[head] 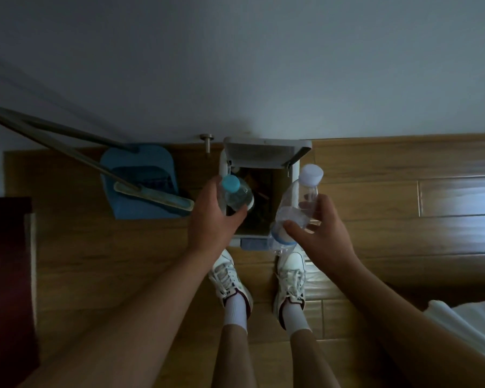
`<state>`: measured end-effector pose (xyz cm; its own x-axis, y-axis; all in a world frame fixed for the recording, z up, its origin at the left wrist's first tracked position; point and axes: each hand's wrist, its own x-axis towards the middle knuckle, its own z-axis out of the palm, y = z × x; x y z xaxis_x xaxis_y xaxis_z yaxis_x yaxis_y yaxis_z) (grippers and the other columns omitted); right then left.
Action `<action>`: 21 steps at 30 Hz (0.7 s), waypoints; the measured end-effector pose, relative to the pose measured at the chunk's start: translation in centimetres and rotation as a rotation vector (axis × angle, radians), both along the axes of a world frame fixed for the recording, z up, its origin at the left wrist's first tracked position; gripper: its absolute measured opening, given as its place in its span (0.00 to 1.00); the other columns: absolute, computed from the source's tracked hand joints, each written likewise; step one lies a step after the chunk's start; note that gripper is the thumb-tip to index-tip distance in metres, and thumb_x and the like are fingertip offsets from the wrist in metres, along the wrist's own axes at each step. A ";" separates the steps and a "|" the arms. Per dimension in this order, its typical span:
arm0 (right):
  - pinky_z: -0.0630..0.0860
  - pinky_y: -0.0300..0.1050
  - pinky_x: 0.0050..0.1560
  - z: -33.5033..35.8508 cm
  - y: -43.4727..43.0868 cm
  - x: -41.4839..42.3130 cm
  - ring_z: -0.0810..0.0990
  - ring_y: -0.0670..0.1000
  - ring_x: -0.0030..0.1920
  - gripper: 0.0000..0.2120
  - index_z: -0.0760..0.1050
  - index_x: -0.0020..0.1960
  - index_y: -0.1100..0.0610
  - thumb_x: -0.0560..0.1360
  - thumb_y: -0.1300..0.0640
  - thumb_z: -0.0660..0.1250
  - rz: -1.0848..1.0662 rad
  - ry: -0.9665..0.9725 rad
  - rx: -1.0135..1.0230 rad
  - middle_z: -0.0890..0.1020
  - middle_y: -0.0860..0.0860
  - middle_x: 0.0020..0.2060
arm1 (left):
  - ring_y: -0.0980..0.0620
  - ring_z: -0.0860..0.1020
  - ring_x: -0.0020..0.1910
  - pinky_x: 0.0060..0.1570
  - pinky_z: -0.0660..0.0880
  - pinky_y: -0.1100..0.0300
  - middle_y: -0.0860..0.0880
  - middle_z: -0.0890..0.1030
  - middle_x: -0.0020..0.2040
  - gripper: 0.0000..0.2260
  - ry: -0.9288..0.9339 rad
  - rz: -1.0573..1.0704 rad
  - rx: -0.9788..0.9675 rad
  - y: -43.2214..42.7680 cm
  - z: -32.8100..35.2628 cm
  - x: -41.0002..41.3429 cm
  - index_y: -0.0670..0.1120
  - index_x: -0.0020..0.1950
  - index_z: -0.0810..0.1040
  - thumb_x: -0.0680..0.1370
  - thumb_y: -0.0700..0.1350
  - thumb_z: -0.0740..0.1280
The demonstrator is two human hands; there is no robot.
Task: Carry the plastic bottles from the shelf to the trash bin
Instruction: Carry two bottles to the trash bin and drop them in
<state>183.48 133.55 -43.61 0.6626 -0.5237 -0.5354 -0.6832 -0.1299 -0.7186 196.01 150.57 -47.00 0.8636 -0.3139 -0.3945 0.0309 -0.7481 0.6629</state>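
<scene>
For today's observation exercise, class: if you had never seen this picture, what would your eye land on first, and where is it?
The eye goes to the two clear plastic bottles held over the open trash bin at centre: the left hand grips the blue-capped bottle, the right hand the white-capped bottle. Next come the white sneakers just below the bin, and the blue dustpan to its left against the wall.

The floor (375,191) is brown wood, smooth and shiny. The two bottles (237,196) (297,208) are clear, thin plastic with smooth caps. The trash bin (263,152) is pale, matt plastic. The dustpan (140,175) is blue plastic. The shoes (227,275) are white with cloth laces. The wall (235,65) is plain and matt.
</scene>
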 end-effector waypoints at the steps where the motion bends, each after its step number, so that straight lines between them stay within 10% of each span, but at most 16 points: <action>1: 0.76 0.32 0.45 0.0 -0.1 0.2 0.80 0.39 0.54 0.22 0.69 0.60 0.49 0.71 0.52 0.76 0.000 -0.013 0.008 0.80 0.42 0.54 | 0.57 0.75 0.61 0.50 0.71 0.67 0.53 0.77 0.65 0.28 0.001 -0.009 0.010 0.2 -0.2 0.1 0.51 0.70 0.70 0.73 0.53 0.74; 14: 0.81 0.48 0.54 -3.0 0.0 4.2 0.79 0.46 0.56 0.29 0.67 0.67 0.50 0.70 0.48 0.75 0.136 0.030 -0.016 0.79 0.45 0.58 | 0.55 0.80 0.46 0.41 0.75 0.62 0.55 0.80 0.47 0.11 0.237 -0.098 0.283 7.2 -1.3 -0.7 0.49 0.59 0.79 0.82 0.53 0.62; 21: 0.78 0.38 0.47 -5.2 1.9 5.8 0.80 0.42 0.52 0.29 0.66 0.66 0.48 0.71 0.45 0.74 0.249 0.078 0.004 0.79 0.43 0.56 | 0.57 0.79 0.46 0.44 0.78 0.60 0.52 0.82 0.51 0.12 0.326 -0.084 0.408 11.4 -2.1 -1.2 0.50 0.58 0.78 0.82 0.55 0.61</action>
